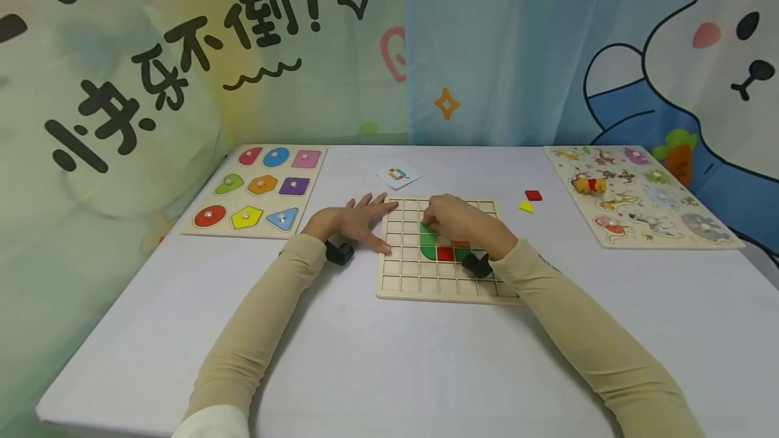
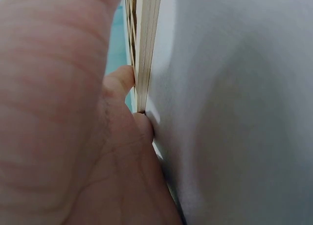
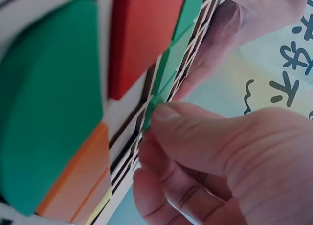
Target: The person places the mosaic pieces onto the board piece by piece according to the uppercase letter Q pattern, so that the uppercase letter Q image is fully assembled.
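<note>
A wooden grid board [image 1: 404,282] lies flat on the table. My left hand [image 1: 359,220] is spread at its left side, and the left wrist view shows fingertips right at the board's edge [image 2: 146,44]. Over the grid, my right hand [image 1: 467,223] pinches a small green block [image 3: 155,101] between thumb and fingers. Seated in the squares are green blocks [image 1: 428,240], a red block [image 1: 445,253] and an orange block [image 1: 462,244]. A bit of yellow block [image 3: 100,205] appears beside the orange in the right wrist view. The right hand hides part of the grid.
Right of the board lie a loose red block [image 1: 533,195] and yellow block [image 1: 526,207]. A pattern card [image 1: 398,176] is behind it. A shape puzzle [image 1: 252,206] stands at left, an animal puzzle [image 1: 645,198] at right. A printed curtain [image 1: 487,53] hangs behind the table.
</note>
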Tool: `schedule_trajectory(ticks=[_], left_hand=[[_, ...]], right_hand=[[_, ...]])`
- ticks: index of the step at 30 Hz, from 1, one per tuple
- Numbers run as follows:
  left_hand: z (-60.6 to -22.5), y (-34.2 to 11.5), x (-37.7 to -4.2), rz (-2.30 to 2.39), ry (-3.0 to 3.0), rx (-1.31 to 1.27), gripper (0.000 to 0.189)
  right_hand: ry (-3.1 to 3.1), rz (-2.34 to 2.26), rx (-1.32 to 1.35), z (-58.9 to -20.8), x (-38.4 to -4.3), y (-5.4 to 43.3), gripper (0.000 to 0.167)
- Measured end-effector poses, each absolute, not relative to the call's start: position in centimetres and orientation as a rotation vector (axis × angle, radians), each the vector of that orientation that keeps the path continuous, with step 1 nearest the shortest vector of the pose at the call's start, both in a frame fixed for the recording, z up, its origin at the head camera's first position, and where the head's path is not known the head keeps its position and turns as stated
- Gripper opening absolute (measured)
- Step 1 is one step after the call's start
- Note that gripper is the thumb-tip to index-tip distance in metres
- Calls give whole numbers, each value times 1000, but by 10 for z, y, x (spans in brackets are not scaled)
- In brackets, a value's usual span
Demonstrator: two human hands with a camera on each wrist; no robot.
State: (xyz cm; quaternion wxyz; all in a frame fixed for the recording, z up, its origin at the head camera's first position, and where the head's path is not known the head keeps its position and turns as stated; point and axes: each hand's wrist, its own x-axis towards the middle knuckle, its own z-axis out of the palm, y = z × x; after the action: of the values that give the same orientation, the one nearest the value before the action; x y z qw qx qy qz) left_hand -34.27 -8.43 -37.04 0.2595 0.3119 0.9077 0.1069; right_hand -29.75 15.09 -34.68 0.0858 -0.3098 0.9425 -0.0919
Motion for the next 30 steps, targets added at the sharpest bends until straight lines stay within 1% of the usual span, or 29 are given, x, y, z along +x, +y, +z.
schedule_trajectory(ticks=[10,16,18,24,30], left_hand=[[-371,-85,-344,300,2461,862,109],[-371,-85,-344,314,2457,868,106],[-371,-85,-343,322,2459,860,106],[-369,-85,-342,324,2453,853,106],[-370,-85,-343,320,2455,877,106]], right_hand=[[2755,-315,-975,-339,-296,165,15],[2734,-379,-858,-336,-303,182,34],[2731,-391,-836,-333,-305,188,37],[2744,-452,-820,-323,-306,211,34],[2752,-498,-707,-317,-308,235,26]])
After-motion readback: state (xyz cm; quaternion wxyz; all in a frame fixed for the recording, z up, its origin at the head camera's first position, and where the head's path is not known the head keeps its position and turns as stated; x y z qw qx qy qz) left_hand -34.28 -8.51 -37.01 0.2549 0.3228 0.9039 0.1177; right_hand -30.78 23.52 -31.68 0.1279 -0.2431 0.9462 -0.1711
